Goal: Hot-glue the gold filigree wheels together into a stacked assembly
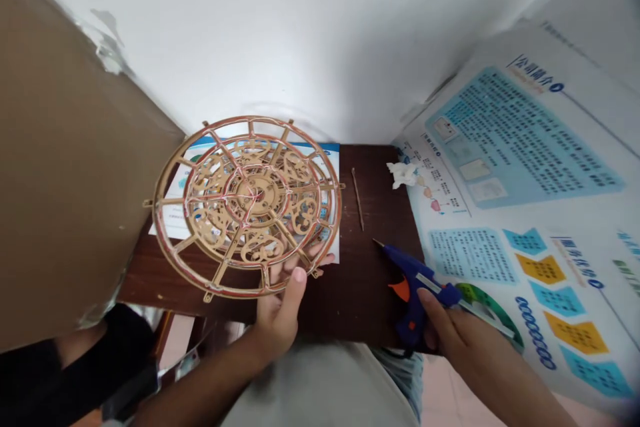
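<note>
The left hand (277, 315) firmly grips the rim of a wooden gear wheel (247, 190) above the counter (385, 307), while the right hand (463, 353) clenches a blue hot glue gun (413, 273).

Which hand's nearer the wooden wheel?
Left. The left hand grips the lower rim of the wooden wheel. The right hand is off to the wheel's side, holding a glue gun.
</note>
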The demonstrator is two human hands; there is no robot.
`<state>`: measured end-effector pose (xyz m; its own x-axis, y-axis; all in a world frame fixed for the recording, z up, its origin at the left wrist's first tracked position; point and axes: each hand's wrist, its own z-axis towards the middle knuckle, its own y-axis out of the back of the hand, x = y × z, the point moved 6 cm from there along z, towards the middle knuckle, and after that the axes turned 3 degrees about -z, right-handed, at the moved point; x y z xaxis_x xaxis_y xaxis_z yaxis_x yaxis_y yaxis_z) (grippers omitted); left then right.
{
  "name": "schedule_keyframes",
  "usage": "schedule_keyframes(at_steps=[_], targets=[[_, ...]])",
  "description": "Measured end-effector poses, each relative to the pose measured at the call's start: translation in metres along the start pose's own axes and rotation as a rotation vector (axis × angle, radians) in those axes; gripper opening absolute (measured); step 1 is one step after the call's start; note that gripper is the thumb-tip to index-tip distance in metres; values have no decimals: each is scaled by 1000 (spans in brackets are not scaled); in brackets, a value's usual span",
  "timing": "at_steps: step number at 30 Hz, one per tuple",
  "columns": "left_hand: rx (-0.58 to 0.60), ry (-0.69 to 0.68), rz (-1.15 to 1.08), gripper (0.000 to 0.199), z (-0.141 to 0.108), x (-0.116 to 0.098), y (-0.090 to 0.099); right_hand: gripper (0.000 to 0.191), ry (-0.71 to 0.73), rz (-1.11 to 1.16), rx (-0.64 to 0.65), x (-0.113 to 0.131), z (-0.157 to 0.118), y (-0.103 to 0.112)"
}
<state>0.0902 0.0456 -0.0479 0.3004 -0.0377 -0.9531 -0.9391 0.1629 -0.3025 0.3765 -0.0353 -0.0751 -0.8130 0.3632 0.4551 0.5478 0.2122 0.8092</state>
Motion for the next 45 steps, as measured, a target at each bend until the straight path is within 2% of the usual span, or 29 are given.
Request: schedule_keyframes(at_steps=[2, 5, 7, 8, 11, 13, 14, 16, 20, 22, 26, 32, 37, 45], targets=[[6, 53, -97, 49, -5, -2, -6, 76, -40, 29, 66, 6, 6, -3], [34, 118, -194, 51, -12, -6, -16, 71, -20, 13, 65, 14, 6, -8], [59, 147, -249, 53, -17, -9, -23, 63, 31, -14, -21, 19, -1, -4], [69, 159, -269, 54, -20, -9, -25, 58, 78, -16, -110, 24, -6, 2], [83, 185, -293, 56, -25, -12, -31, 30, 323, 63, -439, 48, -26, 31], [92, 194, -292, 58, -27, -16, -35, 7, 574, 155, -536, 72, -37, 47], [99, 196, -289, 59, -27, -18, -37, 5, 715, 180, -546, 85, -41, 52], [129, 205, -292, 60, -27, -23, -42, 14, 930, 163, -553, 107, -43, 59], [223, 245, -309, 51, -29, -32, -54, 11, 1099, 115, -491, 132, -34, 62], [255, 226, -297, 46, -30, -35, -57, 16, 1165, 122, -447, 137, -31, 60], [285, 188, -252, 41, -30, -37, -58, 28, 1227, 136, -374, 136, -28, 54], [286, 249, -293, 40, -31, -41, -60, 29, 1250, 145, -277, 129, -28, 50], [169, 357, -392, 33, -36, -27, -60, 27, 1229, 88, -252, 134, -28, 47], [19, 409, -421, 63, -37, -8, -53, 34, 1207, 10, -243, 144, -33, 36]])
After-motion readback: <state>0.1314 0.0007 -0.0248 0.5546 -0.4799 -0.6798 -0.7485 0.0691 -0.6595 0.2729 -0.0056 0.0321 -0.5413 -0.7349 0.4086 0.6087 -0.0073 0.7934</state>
